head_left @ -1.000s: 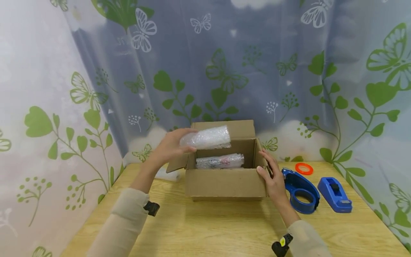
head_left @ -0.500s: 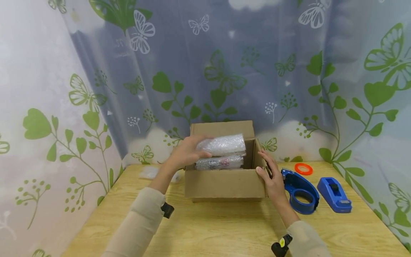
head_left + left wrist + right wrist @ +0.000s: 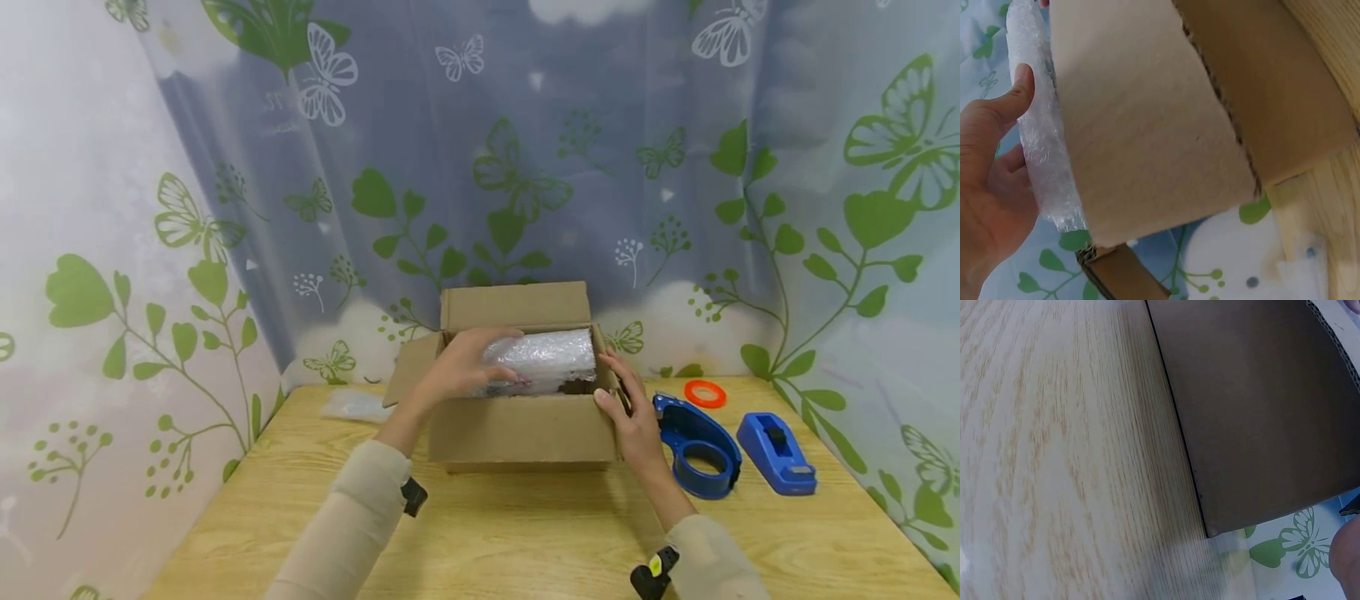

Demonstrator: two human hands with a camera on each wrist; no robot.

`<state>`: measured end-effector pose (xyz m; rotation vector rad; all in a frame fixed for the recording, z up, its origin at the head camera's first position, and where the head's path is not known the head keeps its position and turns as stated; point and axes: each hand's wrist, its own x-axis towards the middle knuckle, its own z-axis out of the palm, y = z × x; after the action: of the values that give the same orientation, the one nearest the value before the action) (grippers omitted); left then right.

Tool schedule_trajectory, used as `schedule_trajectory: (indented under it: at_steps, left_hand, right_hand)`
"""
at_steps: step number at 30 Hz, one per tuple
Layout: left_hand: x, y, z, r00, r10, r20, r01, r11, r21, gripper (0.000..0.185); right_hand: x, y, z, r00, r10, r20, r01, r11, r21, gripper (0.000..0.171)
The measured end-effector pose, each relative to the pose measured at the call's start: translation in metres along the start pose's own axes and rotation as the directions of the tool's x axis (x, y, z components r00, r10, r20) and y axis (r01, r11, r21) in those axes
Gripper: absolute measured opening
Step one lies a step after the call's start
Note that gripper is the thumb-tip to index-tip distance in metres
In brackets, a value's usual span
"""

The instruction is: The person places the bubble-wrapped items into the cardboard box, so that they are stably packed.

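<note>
An open cardboard box stands mid-table with its flaps up. My left hand grips a bubble-wrapped bundle and holds it inside the box's mouth, lying on a second wrapped bundle underneath. In the left wrist view the same bundle shows beside the box's left flap, with my left hand curled round it. My right hand rests against the box's right wall, its fingers straight. The right wrist view shows only the box's side and the table.
A blue tape dispenser lies just right of my right hand, a second blue dispenser farther right, and an orange tape roll behind them. A clear piece of bubble wrap lies left of the box. A leaf-print curtain backs the wooden table.
My left hand has carried the wrapped bundle right and down, from above the box's left flap into the box, onto the other bundle. The right hand has stayed on the box.
</note>
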<state>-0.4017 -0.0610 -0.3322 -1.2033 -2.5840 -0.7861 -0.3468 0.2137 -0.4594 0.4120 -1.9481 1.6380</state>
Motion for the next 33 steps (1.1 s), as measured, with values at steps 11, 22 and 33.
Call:
schedule_trajectory:
  at_steps: [11, 22, 33]
  left_hand:
    - [-0.002, -0.003, 0.014, 0.996, -0.065, 0.059, 0.066, 0.998, -0.014, 0.059]
    - [-0.004, -0.008, 0.017, 0.996, -0.042, 0.082, 0.042, 0.999, 0.004, 0.062]
    - [-0.010, -0.015, 0.002, 0.999, -0.042, 0.000, 0.042, 0.999, -0.007, 0.053]
  right_hand:
    - [-0.001, 0.000, 0.002, 1.000, 0.000, -0.004, 0.000, 1.000, 0.008, 0.051]
    - [-0.005, -0.039, 0.002, 1.000, 0.006, 0.008, -0.006, 1.000, 0.024, 0.049]
    - [0.000, 0.000, 0.000, 1.000, -0.004, 0.014, 0.004, 1.000, 0.026, 0.051]
